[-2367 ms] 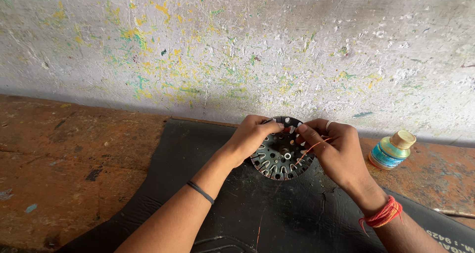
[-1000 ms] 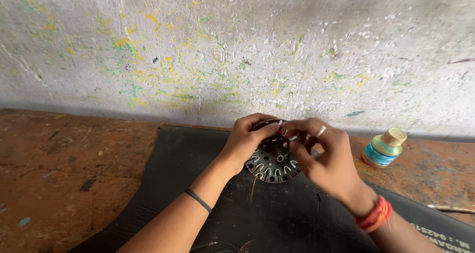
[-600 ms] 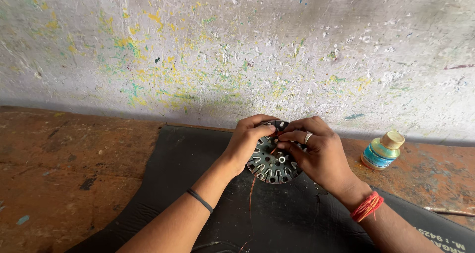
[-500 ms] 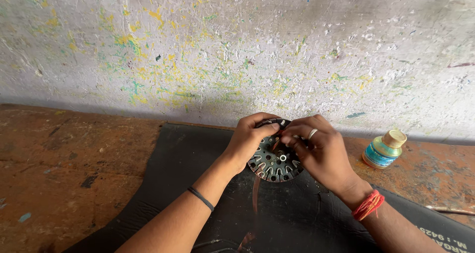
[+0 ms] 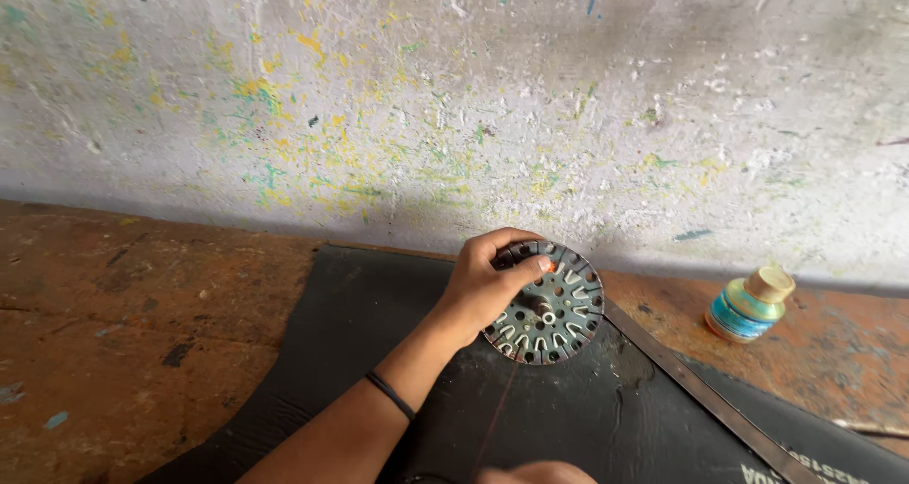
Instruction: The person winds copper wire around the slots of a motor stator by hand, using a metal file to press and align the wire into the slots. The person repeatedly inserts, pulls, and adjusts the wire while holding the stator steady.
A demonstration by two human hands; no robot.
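Observation:
A round slotted metal disc [image 5: 554,309], a motor stator core with a centre hole, stands tilted on a black rubber mat [image 5: 360,332]. My left hand [image 5: 488,285] grips its upper left rim, thumb across the front face. A thin copper wire [image 5: 497,403] runs from the disc down toward the bottom edge. Only a sliver of my right hand [image 5: 540,472] shows at the bottom edge; what it holds is hidden.
A small spool of blue-green thread [image 5: 750,306] lies on the rusty brown floor [image 5: 123,323] to the right. A flat metal strip [image 5: 705,394] crosses the mat diagonally. A paint-speckled white wall [image 5: 454,105] rises right behind.
My right hand has left the disc and drawn back to the bottom edge, with the wire stretched down from the disc. My left hand still holds the rim.

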